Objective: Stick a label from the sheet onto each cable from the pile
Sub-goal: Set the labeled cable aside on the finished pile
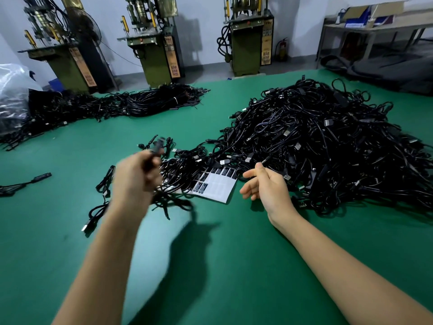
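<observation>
A big pile of black cables covers the right side of the green table. A white label sheet with a few black labels lies flat at the pile's near left edge, partly under loose cables. My left hand, blurred, grips a black cable lifted above the table; the cable's loops hang down below my wrist. My right hand hovers just right of the sheet with fingers loosely curled and holds nothing.
A second heap of black cables runs along the far left. Single cables lie at the left edge and near my left forearm. Three green machines stand beyond the table. A plastic bag sits far left.
</observation>
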Available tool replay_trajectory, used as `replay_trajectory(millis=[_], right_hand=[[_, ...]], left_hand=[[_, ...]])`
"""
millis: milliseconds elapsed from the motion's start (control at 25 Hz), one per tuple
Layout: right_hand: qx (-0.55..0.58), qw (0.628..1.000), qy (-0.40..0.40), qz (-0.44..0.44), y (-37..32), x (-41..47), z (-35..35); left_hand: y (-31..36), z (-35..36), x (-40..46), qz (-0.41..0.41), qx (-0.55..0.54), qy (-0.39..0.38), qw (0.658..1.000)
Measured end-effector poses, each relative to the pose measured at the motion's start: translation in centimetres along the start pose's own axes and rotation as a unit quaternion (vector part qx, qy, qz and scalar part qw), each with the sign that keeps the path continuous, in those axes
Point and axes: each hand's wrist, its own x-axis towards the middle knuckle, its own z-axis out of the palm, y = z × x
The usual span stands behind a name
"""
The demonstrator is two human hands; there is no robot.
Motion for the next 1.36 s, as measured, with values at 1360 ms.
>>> replay_trajectory(millis=[1360], right_hand=[[-0.326, 0.909, 0.150, -0.210, 0.1, -0.9, -0.4]], left_hand=[[-11.0, 4.0, -3.7, 0.319, 0.614, -0.128, 0.711]])
